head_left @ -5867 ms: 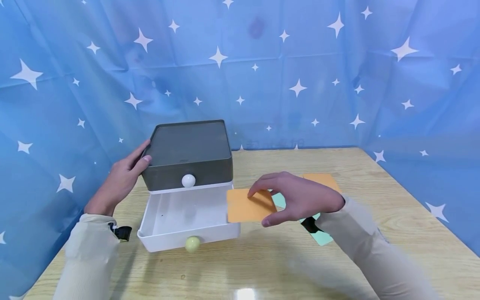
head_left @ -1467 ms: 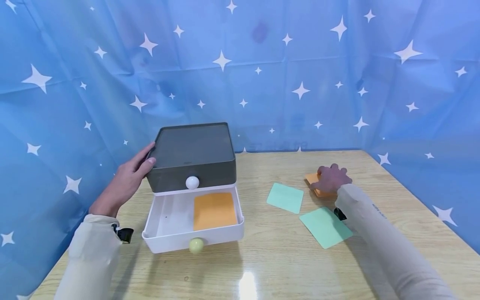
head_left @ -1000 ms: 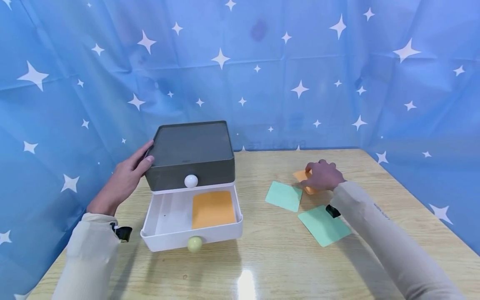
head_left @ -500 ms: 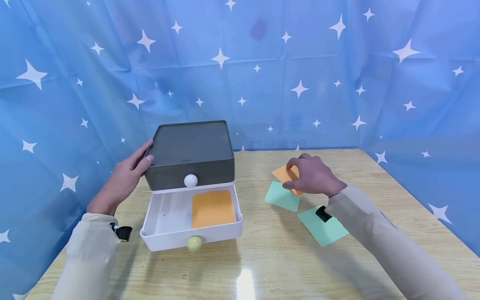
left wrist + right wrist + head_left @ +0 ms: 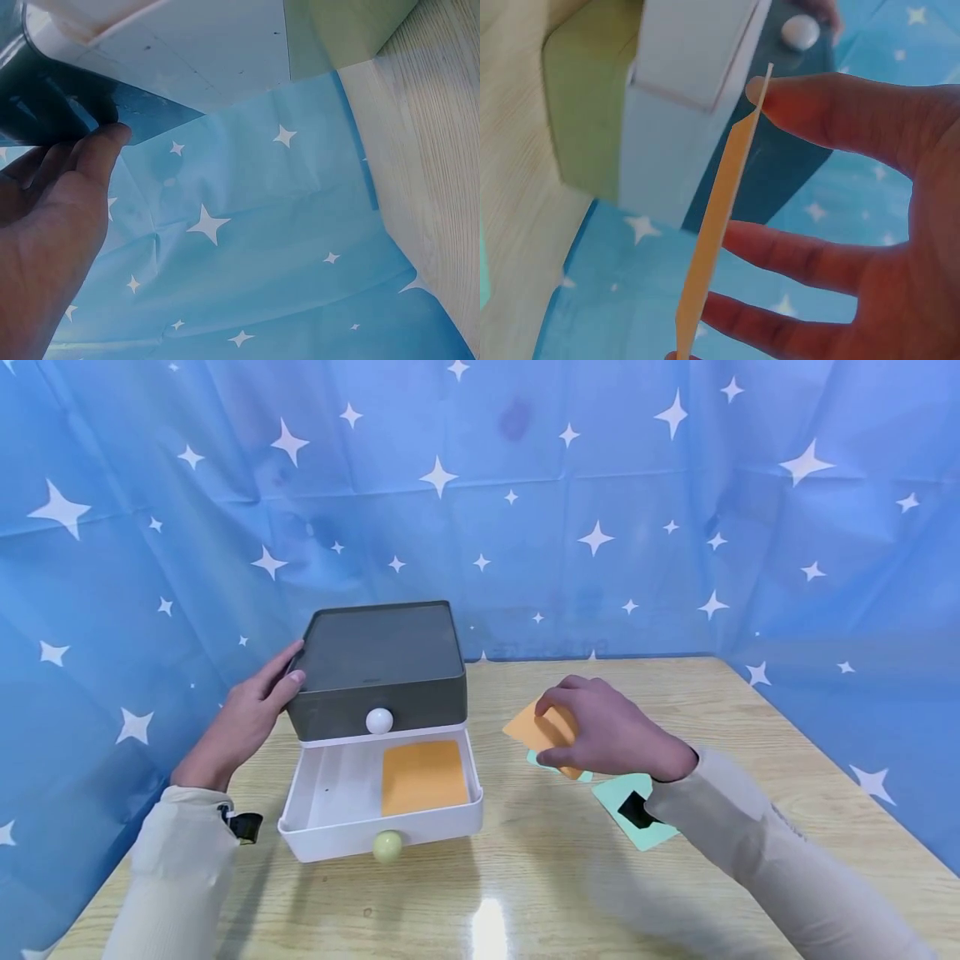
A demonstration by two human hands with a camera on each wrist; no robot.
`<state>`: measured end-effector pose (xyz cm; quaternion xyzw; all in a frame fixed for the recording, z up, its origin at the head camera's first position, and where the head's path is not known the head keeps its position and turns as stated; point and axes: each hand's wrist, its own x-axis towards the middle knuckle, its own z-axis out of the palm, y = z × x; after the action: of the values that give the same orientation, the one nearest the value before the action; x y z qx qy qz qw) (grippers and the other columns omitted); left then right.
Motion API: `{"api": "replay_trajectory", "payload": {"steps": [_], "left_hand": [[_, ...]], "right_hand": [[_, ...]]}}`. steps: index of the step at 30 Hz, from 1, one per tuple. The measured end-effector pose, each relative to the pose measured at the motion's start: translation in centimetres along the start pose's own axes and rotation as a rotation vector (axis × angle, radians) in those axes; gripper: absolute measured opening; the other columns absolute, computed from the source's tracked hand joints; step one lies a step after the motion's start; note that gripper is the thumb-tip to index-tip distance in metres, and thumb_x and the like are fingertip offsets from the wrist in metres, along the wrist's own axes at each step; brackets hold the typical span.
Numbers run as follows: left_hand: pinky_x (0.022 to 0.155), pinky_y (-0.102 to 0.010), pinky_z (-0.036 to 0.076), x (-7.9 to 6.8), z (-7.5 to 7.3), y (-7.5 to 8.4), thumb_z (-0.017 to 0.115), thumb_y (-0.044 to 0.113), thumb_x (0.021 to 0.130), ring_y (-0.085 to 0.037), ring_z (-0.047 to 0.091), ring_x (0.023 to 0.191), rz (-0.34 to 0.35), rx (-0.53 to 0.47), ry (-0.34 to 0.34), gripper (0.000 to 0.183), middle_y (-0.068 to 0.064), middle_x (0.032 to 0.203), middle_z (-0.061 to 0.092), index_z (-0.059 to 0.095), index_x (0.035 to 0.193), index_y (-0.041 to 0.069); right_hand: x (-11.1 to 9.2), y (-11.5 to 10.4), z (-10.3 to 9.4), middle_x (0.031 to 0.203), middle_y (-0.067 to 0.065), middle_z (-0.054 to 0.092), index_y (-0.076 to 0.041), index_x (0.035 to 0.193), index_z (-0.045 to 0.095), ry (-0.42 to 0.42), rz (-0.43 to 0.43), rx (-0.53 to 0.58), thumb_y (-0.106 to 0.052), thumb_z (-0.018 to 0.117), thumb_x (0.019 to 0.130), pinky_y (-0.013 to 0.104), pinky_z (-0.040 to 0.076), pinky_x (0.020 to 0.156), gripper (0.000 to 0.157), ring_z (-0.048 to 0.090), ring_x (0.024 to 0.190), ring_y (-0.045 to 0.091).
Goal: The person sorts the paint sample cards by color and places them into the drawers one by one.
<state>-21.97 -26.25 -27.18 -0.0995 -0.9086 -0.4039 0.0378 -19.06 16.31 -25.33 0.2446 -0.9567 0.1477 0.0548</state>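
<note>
A drawer box (image 5: 382, 647) has a dark grey top tier, a pulled-out white drawer (image 5: 337, 781) below it and a green bottom tier (image 5: 589, 112). My left hand (image 5: 243, 718) grips the box's left side, thumb over the top rim. An orange square of paper (image 5: 423, 777) lies in the right part of the drawer. To the right of the drawer, my right hand (image 5: 600, 727) pinches a second orange square of paper (image 5: 528, 722), thumb on one edge and fingers on its face. The right wrist view shows that sheet (image 5: 712, 225) nearly edge-on.
A mint-green paper square (image 5: 542, 762) lies on the table, mostly covered by the right hand and its sheet. Another mint-green square (image 5: 637, 835) is partly behind the right sleeve. A white knob (image 5: 379, 721) and a pale green knob (image 5: 387, 847) stick out in front. A blue starry curtain (image 5: 480, 510) encloses the table.
The earlier orange sheet went from my right hand into the drawer. My right hand then took another from the far right of the table and moved it left. The left hand stayed on the box.
</note>
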Motion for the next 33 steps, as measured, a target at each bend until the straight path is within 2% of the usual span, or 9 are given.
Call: {"api": "replay_trajectory", "payload": {"steps": [8,13,20,28,33], "left_hand": [[0.115,-0.074,0.024,-0.1,-0.2,-0.1,0.03,0.052,0.108,-0.05,0.012,0.154,0.013,-0.007,0.003,0.061,-0.017,0.17,0.005,0.003,0.161,0.039],[0.115,-0.075,0.023,-0.2,-0.1,-0.1,0.03,0.051,0.108,-0.051,0.011,0.153,0.004,0.001,0.005,0.062,-0.018,0.17,0.003,0.003,0.161,0.038],[0.115,-0.074,0.024,0.0,0.0,-0.1,0.03,0.051,0.108,-0.051,0.012,0.153,0.007,-0.005,0.003,0.061,-0.018,0.17,0.005,0.003,0.161,0.04],[0.115,-0.074,0.025,-0.3,-0.3,-0.4,0.03,0.051,0.108,-0.053,0.014,0.152,0.017,-0.02,0.007,0.061,-0.019,0.17,0.003,0.002,0.161,0.039],[0.115,-0.073,0.025,-0.3,-0.1,-0.3,0.031,0.052,0.107,-0.052,0.016,0.152,0.032,-0.019,0.009,0.062,-0.019,0.17,0.006,0.003,0.161,0.039]], "right_hand": [[-0.5,-2.4,0.0,0.114,-0.002,0.065,-0.021,0.111,0.069,-0.015,-0.182,0.061,-0.031,0.086,0.076,0.032,0.047,0.08,0.04,0.057,0.1,0.017],[-0.2,-3.8,0.2,0.116,-0.008,0.063,-0.024,0.115,0.067,-0.07,-0.312,0.11,-0.031,0.087,0.076,0.034,0.048,0.089,0.045,0.057,0.106,0.013],[0.6,-5.8,1.0,0.12,-0.008,0.062,-0.023,0.117,0.066,-0.114,-0.485,0.144,-0.033,0.085,0.078,0.033,0.049,0.096,0.044,0.057,0.111,0.012],[3.1,-8.9,3.1,0.124,-0.006,0.064,-0.02,0.117,0.066,-0.22,-0.603,0.152,-0.036,0.08,0.081,0.033,0.045,0.106,0.041,0.059,0.116,0.011],[4.4,-9.8,4.0,0.125,-0.008,0.064,-0.021,0.117,0.067,-0.247,-0.571,0.156,-0.037,0.079,0.083,0.033,0.042,0.108,0.04,0.059,0.116,0.008]]}}
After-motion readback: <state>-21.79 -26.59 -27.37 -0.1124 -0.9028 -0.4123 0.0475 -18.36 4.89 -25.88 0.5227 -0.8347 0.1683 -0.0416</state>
